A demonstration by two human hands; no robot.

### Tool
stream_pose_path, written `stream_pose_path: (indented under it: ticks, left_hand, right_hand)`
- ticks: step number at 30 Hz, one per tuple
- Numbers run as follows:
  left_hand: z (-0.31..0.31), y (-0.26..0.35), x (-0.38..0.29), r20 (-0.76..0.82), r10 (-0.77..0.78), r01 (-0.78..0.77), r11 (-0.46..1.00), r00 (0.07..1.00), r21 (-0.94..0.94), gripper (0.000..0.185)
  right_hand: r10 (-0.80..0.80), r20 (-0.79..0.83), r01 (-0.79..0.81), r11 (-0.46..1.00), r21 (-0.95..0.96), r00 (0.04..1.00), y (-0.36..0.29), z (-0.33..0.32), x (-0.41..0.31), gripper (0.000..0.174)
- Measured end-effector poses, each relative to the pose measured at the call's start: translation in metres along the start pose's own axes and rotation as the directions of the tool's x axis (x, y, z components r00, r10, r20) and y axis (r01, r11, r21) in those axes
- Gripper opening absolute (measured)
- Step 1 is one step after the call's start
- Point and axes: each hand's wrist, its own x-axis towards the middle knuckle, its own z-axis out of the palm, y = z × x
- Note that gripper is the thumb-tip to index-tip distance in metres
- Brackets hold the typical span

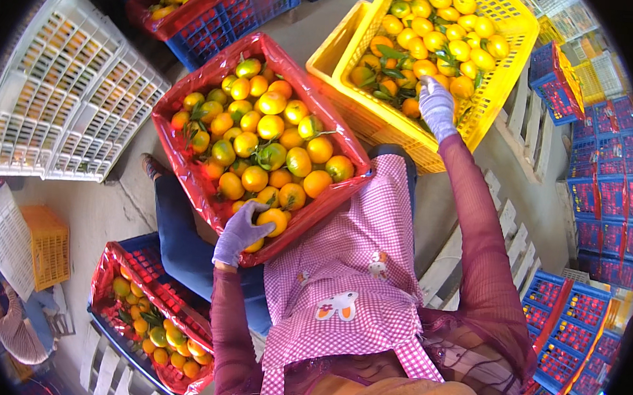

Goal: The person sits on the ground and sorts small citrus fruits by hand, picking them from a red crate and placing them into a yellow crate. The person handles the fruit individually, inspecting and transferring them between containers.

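My left hand (241, 232), in a pale purple glove, curls its fingers and thumb around a mandarin orange (273, 221) at the near edge of a crate lined with red plastic (324, 198). That crate is full of orange and greenish mandarins (254, 178), some with leaves. My right hand (436, 108), gloved alike, reaches into a yellow plastic crate (500, 89) at the upper right. Its fingertips touch the yellow-orange mandarins (433, 41) there; whether they grip one is hidden.
A second yellow crate (327, 44) lies under the first. White slatted crates (76, 92) stand at left. Another red-lined crate of mandarins (113, 343) sits low left. Wooden pallets (525, 124) and stacked blue crates (603, 190) are on the right. Another person (26, 331) is at far left.
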Motion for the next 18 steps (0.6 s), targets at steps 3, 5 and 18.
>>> stream_pose_path:
  ticks: [3, 5, 18]
  left_hand:
    - [0.000, -0.009, 0.000, 0.001, -0.024, 0.024, 0.996, 1.000, -0.090, 0.045]
    - [0.000, -0.011, -0.003, 0.000, -0.056, 0.056, 0.991, 0.998, -0.125, 0.048]
    - [-0.008, -0.004, -0.009, 0.034, -0.110, 0.112, 0.991, 0.993, -0.071, 0.049]
  right_hand:
    - [0.096, 0.058, -0.075, 0.955, -0.287, 0.994, 0.037, -0.002, 0.037, 0.032]
    - [0.000, 0.047, 0.025, 0.849, -0.528, 0.999, 0.038, -0.002, 0.047, 0.034]
    - [0.290, 0.124, -0.202, 0.862, -0.466, 0.949, 0.073, -0.128, 0.197, 0.069]
